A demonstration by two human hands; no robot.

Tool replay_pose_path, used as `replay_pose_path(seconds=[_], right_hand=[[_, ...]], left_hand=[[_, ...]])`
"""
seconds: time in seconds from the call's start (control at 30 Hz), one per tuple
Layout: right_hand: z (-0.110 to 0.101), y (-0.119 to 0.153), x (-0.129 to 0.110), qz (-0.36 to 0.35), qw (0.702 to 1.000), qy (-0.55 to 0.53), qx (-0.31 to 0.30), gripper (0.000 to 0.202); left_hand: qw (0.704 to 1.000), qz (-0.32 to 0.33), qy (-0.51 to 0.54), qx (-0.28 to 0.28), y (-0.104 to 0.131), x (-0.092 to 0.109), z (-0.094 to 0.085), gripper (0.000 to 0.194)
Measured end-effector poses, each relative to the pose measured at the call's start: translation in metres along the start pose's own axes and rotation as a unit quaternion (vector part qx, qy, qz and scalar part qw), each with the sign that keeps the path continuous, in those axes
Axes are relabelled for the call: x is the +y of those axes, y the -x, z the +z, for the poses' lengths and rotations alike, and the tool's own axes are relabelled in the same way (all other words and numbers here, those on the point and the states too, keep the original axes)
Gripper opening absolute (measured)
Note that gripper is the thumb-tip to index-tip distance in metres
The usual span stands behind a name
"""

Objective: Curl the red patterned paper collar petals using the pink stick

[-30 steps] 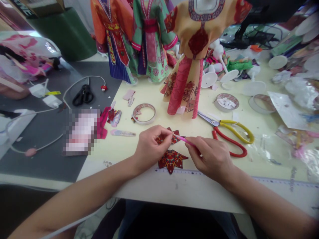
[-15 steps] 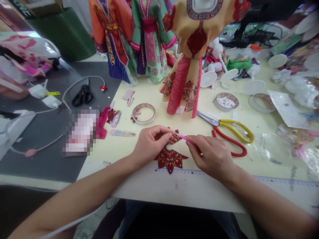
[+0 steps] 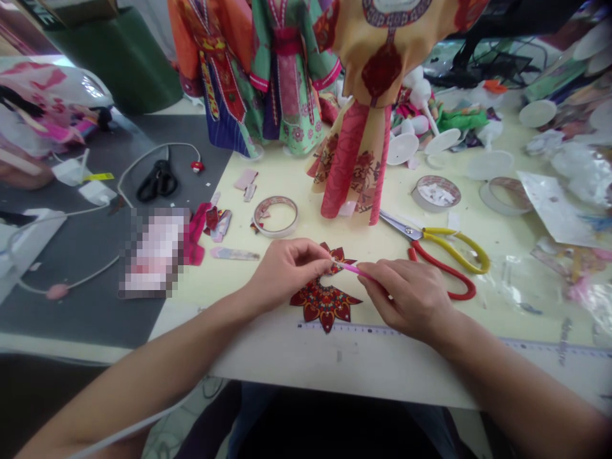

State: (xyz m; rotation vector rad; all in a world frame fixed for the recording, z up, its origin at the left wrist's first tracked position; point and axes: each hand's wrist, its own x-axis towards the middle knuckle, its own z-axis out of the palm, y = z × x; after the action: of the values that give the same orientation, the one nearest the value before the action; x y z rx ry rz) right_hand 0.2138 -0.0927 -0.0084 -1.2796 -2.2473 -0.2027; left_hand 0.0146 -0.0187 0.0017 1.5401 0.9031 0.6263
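My right hand [image 3: 406, 296] grips a slim pink pen-like tool [image 3: 354, 269], its pale tip pointing left. At that tip, the thumb and forefinger of my left hand [image 3: 291, 268] are pinched together; whatever they hold is too small to make out. Beneath both hands lies a dark red, patterned collar-shaped piece [image 3: 327, 307] with pointed petals and a gap in its ring. Part of it is hidden by my left hand. Its lowest point touches a clear ruler [image 3: 363, 329] running along the table's front.
Yellow-and-red-handled scissors [image 3: 449, 239] lie beyond my right hand. Tape rolls [image 3: 276, 217] and fabric scraps [image 3: 217, 223] are scattered about. Dressed figures [image 3: 291, 76] stand at the back, near a yellow-and-red outfit [image 3: 377, 76]. Black scissors [image 3: 157, 182] and a blurred-out phone-shaped object [image 3: 155, 255] lie left.
The pink tool and my right hand have shifted very slightly, with the tip still at my left fingertips. A little more of the collar piece's left side shows.
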Motion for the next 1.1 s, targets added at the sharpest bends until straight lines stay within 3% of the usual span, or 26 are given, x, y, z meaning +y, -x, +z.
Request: replay_pose_path(seconds=[0.3, 0.43, 0.53, 0.63, 0.77, 0.83, 0.87, 0.93, 1.1], right_hand=[[-0.002, -0.001, 0.004, -0.006, 0.999, 0.004, -0.033, 0.014], [-0.004, 0.000, 0.002, 0.043, 0.997, -0.022, -0.068, 0.020], [-0.007, -0.002, 0.001, 0.117, 0.979, -0.107, -0.126, 0.024], [-0.011, -0.004, 0.002, 0.217, 0.922, -0.263, -0.182, 0.028], [-0.012, -0.006, 0.008, 0.333, 0.788, -0.464, -0.232, 0.032], [-0.013, -0.006, 0.010, 0.352, 0.747, -0.509, -0.242, 0.032], [-0.013, -0.007, 0.010, 0.353, 0.745, -0.511, -0.243, 0.031], [-0.012, -0.008, 0.009, 0.348, 0.773, -0.480, -0.226, 0.028], [-0.007, -0.006, 0.003, 0.278, 0.907, -0.298, -0.109, 0.019]], left_hand=[[0.976, 0.134, -0.169, 0.025, -0.001, -0.003, 0.001, 0.006], [0.962, 0.185, -0.198, 0.031, -0.001, -0.007, 0.002, 0.006], [0.954, 0.215, -0.205, 0.029, -0.001, -0.008, 0.001, 0.007], [0.949, 0.240, -0.202, 0.022, -0.001, -0.008, 0.000, 0.007], [0.946, 0.264, -0.189, 0.001, -0.001, -0.008, 0.000, 0.008], [0.950, 0.254, -0.181, -0.008, -0.001, -0.006, 0.000, 0.008], [0.954, 0.238, -0.179, -0.012, 0.000, -0.005, 0.001, 0.008], [0.965, 0.193, -0.175, -0.014, 0.001, -0.003, 0.002, 0.008], [0.981, 0.125, -0.147, 0.010, 0.001, 0.000, 0.005, 0.009]])
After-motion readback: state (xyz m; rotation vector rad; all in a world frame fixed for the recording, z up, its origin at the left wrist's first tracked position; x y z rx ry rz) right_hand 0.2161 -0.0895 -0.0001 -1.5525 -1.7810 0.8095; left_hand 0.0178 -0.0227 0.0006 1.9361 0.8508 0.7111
